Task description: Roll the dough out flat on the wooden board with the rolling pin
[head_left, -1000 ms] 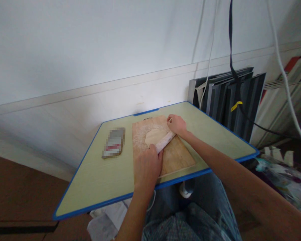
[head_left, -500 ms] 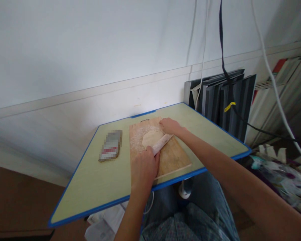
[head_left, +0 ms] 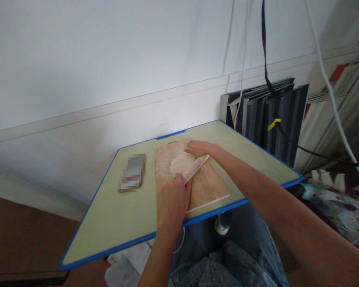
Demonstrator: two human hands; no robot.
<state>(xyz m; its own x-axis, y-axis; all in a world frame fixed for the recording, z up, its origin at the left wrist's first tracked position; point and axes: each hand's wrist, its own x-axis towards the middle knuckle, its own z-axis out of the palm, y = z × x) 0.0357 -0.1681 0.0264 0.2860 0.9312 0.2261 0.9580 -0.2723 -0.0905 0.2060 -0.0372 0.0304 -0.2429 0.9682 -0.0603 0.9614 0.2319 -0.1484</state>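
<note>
A thin round sheet of dough [head_left: 179,164] lies on a floured wooden board [head_left: 211,187]. A white-dusted rolling pin [head_left: 196,168] lies slantwise across the near right side of the dough. My left hand [head_left: 172,199] is closed round the pin's near end, its thumb along the top. At the far edge of the dough, my right hand [head_left: 200,148] reaches with its fingers stretched out, low over the board. The pin's far end lies close to the right wrist. Whether the right fingertips pinch the dough's edge is too small to make out.
The board rests on a pale green table with a blue rim [head_left: 107,250]. Left of the board lies a flat blurred packet [head_left: 132,173]. Dark panels [head_left: 263,119] lean on the wall behind, with cables [head_left: 266,75] hanging before them. Plastic bags [head_left: 338,203] are heaped at right.
My right hand has moved slightly left over the dough's far edge, and its fingers have straightened. The left hand keeps its hold on the rolling pin.
</note>
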